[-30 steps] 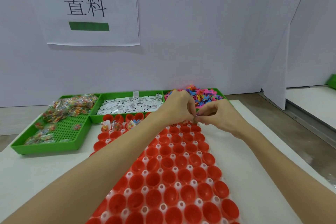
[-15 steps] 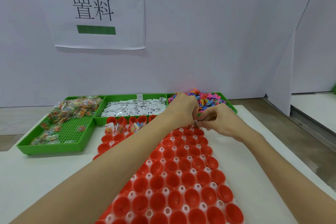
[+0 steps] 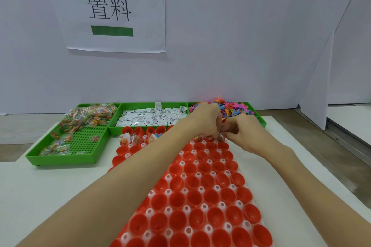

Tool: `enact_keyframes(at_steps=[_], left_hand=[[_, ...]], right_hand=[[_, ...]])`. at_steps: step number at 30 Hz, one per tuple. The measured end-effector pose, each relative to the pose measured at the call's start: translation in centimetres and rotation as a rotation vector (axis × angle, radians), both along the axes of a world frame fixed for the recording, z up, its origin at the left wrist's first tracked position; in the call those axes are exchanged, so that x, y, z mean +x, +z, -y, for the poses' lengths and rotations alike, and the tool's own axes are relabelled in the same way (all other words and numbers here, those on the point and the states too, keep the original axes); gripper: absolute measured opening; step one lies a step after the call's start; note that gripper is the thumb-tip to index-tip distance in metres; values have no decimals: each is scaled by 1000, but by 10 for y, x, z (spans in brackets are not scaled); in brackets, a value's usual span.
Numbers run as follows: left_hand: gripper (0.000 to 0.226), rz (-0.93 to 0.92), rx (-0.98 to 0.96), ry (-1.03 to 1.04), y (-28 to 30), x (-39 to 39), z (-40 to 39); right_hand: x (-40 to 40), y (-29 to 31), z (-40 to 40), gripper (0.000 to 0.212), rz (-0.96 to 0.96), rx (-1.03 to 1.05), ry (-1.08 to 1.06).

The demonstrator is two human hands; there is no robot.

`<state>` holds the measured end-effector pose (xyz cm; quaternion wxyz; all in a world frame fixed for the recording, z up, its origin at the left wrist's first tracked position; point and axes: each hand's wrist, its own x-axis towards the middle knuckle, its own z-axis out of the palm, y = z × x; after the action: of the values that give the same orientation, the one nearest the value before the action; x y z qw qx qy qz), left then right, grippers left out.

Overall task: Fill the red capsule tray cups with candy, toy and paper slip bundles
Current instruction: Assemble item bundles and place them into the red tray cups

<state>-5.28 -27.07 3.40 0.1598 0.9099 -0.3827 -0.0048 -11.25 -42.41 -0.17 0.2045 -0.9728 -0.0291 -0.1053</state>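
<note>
The red capsule tray point(image 3: 200, 196) runs from the table's near edge toward the green bins, most of its cups bare. A few far-row cups point(image 3: 136, 139) hold candy and slip bundles. My left hand point(image 3: 206, 119) and my right hand point(image 3: 242, 131) meet over the tray's far right end, fingers curled, pinching a small bundle point(image 3: 220, 136) between them just above a cup. The bundle is mostly hidden by the fingers. Behind are candy packets point(image 3: 88, 116), white paper slips point(image 3: 152, 117) and colourful plastic toys point(image 3: 234, 108).
A green tray point(image 3: 66, 155) at the left holds the candy; two green bins point(image 3: 118, 128) along the wall hold slips and toys. A paper sign point(image 3: 112, 10) hangs on the white wall. A white partition point(image 3: 319, 96) stands at the right.
Both hands have stayed together at the tray's far right end, lowering slightly toward the cups. The camera has tilted and moved a little closer.
</note>
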Motion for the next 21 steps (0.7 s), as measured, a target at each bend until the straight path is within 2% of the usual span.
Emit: enact_keyframes(at_steps=[5, 10, 15, 21], left_hand=[[19, -44, 51, -30, 10, 1, -4], [22, 24, 36, -42, 7, -2, 1], [6, 123, 24, -29, -5, -1, 7], [6, 197, 45, -57, -9, -1, 6]], right_hand=[[0, 0, 1, 8, -13, 19, -4], [0, 2, 2, 11, -25, 19, 26], [0, 3, 4, 14, -51, 43, 59], [1, 2, 6, 16, -62, 66, 14]])
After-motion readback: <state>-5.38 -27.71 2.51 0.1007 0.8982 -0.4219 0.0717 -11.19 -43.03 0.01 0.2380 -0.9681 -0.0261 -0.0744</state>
